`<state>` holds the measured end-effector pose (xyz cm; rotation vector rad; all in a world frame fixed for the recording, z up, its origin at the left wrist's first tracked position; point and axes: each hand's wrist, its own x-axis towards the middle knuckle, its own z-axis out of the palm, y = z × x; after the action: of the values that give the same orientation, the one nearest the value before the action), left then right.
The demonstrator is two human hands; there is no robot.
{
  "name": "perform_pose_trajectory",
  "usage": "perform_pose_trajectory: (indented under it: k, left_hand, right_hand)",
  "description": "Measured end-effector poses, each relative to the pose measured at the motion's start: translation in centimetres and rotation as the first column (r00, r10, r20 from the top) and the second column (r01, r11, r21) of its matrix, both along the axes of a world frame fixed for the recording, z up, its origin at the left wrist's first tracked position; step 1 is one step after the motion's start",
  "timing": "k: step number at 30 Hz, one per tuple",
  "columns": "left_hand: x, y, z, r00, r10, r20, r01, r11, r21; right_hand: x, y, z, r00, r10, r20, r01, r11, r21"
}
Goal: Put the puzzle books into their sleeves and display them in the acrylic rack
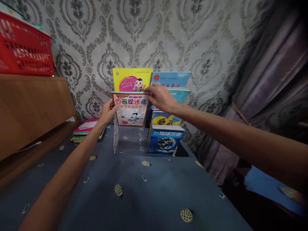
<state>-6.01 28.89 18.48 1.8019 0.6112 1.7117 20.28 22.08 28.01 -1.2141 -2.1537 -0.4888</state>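
My left hand (107, 112) is clamped on the left edge of the brown-bordered book (132, 113), my right hand (161, 97) on its top right corner; it's upright at the clear rack's (116, 141) left column, before the yellow book (132, 73). Blue globe book (166, 142) borders the right column, book stack (84, 127) sits left, open bench (134, 199) room spreads frontward.

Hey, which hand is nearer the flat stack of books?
Left. The left hand is up and right of the stack; the right hand is much farther right.
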Motion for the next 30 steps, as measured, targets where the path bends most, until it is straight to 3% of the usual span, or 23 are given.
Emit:
perform_pose_trajectory:
  k: [3, 7, 11, 16, 18, 24, 30]
  left_hand:
    - [0.2, 0.6, 0.5, 1.000, -0.017, 0.021, 0.017, 0.999, -0.035]
    - [0.1, 1.8, 1.3, 0.992, 0.122, 0.039, -0.121, 0.992, -0.021]
    - [-0.4, 2.8, 1.7, 0.963, 0.265, -0.043, -0.261, 0.962, 0.079]
    - [-0.9, 3.5, 1.4, 0.967, 0.215, -0.136, -0.206, 0.975, 0.081]
    - [-0.6, 3.7, 1.3, 0.961, 0.251, -0.119, -0.243, 0.967, 0.075]
    - [0.5, 4.0, 1.2, 0.886, 0.458, -0.077, -0.440, 0.881, 0.173]
    - [0.4, 2.9, 0.0, 0.709, 0.641, -0.295, -0.611, 0.767, 0.198]
  right_hand:
    - [-0.4, 1.2, 0.9, 1.000, -0.026, 0.009, 0.026, 1.000, -0.011]
    - [-1.1, 2.4, 1.9, 0.998, -0.069, 0.006, 0.069, 0.998, 0.007]
    - [-1.4, 3.0, 2.1, 0.988, -0.125, 0.089, 0.118, 0.990, 0.078]
    - [-1.8, 3.9, 1.6, 0.983, -0.135, 0.128, 0.123, 0.988, 0.091]
    - [-2.0, 4.2, 1.5, 0.980, -0.150, 0.128, 0.137, 0.985, 0.105]
    - [-3.0, 3.1, 1.8, 0.969, -0.166, 0.184, 0.139, 0.978, 0.153]
    - [-3.8, 0.9, 0.2, 0.855, -0.127, 0.504, 0.042, 0.983, 0.177]
